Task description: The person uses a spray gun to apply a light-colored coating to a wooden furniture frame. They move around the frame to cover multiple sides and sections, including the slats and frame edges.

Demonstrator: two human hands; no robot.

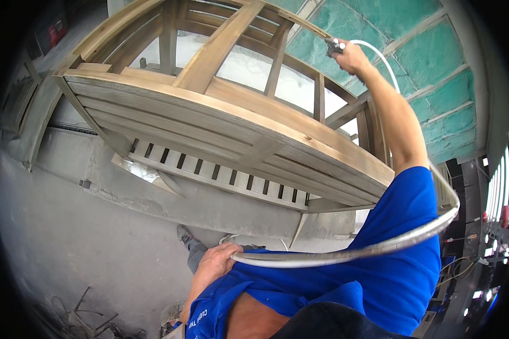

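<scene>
My right hand (352,59) is stretched out to the far right, closed around a small spray gun (333,47) beside the far edge of the wooden frame. A pale hose (345,257) runs from the gun, loops past my right arm and crosses my front. Near my waist, my left hand (215,262) is closed around the hose. Before me stands a large wooden furniture frame (209,53) with open bays on top and a slatted, greyish near side (181,121). Its bare edges look light brown. Whether spray leaves the gun, I cannot tell.
Under the frame shows a pale slatted rack (209,172). Behind the frame rises a wall of green filter panels (435,53). Dark twisted scraps (85,316) lie on the grey floor (119,243) at lower left. Cables and equipment (464,265) stand at the right.
</scene>
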